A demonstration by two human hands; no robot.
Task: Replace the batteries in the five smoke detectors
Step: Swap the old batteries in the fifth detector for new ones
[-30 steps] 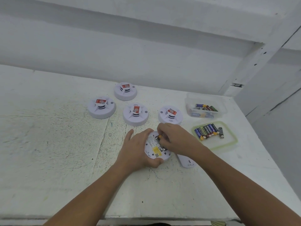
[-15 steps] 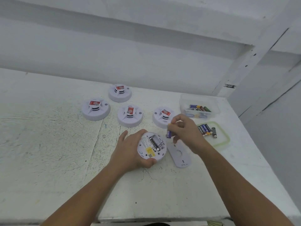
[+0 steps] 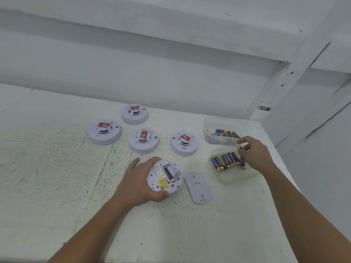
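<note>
My left hand (image 3: 138,184) grips an upturned white smoke detector (image 3: 165,176) on the table; its battery bay is uncovered, with one dark battery in it. Its cover plate (image 3: 198,187) lies just to the right. My right hand (image 3: 253,153) pinches a small battery (image 3: 239,147) with a yellow end, between the clear tub (image 3: 209,126) of batteries and the green-rimmed lid (image 3: 230,179) that carries a row of batteries (image 3: 226,161). Several more detectors stand upright behind: detector (image 3: 105,131), detector (image 3: 134,113), detector (image 3: 143,140), detector (image 3: 184,143).
The white paint-flecked table (image 3: 57,177) ends at a wall behind and has its right edge close beyond the lid. One loose battery (image 3: 243,165) lies at the row's right end, by my right hand.
My right hand lifted a battery out of the held detector and carried it right, from above the detector to over the lid and tub. The left hand kept its hold.
</note>
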